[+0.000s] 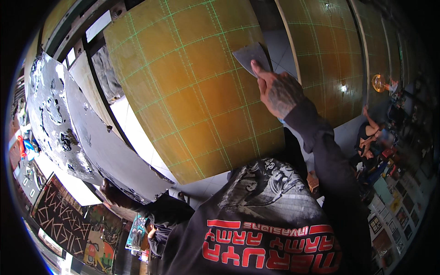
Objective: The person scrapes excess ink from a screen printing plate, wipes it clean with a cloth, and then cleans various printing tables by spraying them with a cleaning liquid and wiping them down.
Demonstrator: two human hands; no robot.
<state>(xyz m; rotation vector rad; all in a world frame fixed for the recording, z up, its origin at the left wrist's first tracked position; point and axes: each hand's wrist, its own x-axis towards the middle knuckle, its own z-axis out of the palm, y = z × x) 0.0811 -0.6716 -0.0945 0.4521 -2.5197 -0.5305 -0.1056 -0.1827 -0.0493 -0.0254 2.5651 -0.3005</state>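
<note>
My right hand point(280, 91) grips a flat grey scraper blade point(251, 57), its index finger stretched along the blade. The blade lies over the right edge of an amber panel point(183, 91) marked with a green grid. At the lower left, my left hand point(109, 191) is by the bottom edge of a grey sheet point(112, 142) with ragged, dark-stained edges. It is in shadow and its fingers are hard to make out, so I cannot tell whether it holds the sheet.
More amber gridded panels point(316, 55) stand in a row to the right, with gaps between. A white sheet point(50, 105) spotted with black lies at the left. Another person point(366, 137) sits at the right, near a glowing lamp point(379, 83). A painted wall point(62, 215) is at the lower left.
</note>
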